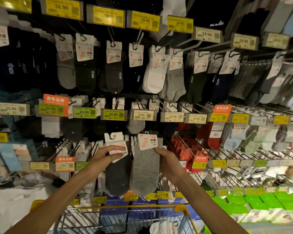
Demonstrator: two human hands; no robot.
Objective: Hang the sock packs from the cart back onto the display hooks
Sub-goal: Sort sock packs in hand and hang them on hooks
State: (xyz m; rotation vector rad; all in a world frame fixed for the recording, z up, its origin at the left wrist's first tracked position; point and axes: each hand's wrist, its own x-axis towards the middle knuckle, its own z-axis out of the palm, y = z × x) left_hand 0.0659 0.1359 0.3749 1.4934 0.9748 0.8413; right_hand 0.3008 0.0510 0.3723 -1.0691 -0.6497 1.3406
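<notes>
Both packs hang long-ways, card headers up, toes down toward the cart (184, 210). Dark grey sock pack (118, 173) – left hand (107, 155) pinches its white header. Light grey sock pack (145, 171) sits just left of the right hand (167, 162), which grips its edge.

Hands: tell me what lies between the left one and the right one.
Head view: two packs side by side, the dark grey sock pack held by the left hand, the light grey sock pack by the right hand.
</notes>
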